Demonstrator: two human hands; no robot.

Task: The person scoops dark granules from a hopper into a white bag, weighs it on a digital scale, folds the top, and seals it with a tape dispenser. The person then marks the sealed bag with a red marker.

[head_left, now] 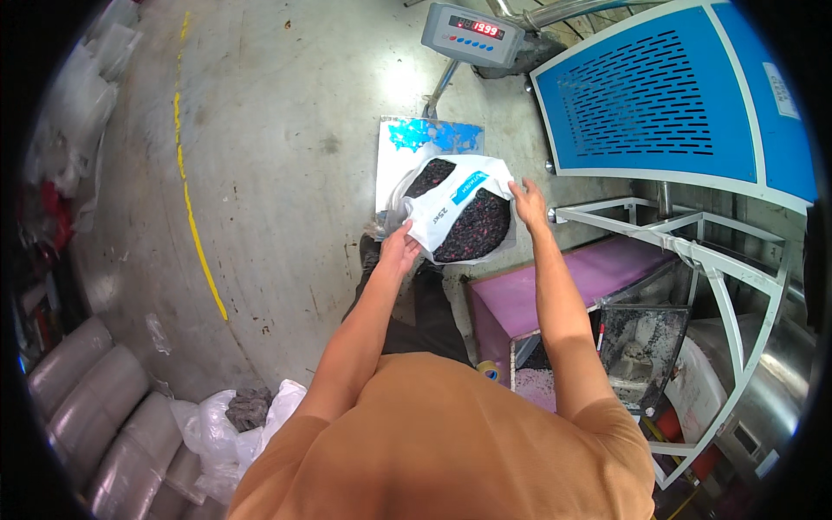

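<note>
A white plastic sack (451, 208) with a blue printed band stands open on a platform scale (392, 143), its mouth showing a fill of dark, purplish granules (472, 227). The left hand (400, 248) grips the near-left edge of the sack's mouth, fingers (407, 232) curled over the folded white rim so the plastic lies pinched under them. The right hand (529, 204) meets the far-right edge of the mouth, fingers (523, 191) fairly straight and laid against the rim; whether they actually clasp the plastic cannot be told. The sack thus sits between the two hands, on the scale's plate, whose top is patched blue. The scale's display head (472, 33) stands on a post beyond it. A blue perforated machine panel (659, 95) rises to the right, with a purple bin (555, 290) near the person's right side. Grey filled bags (95, 407) lie on the concrete floor (277, 156) to the left.
</note>
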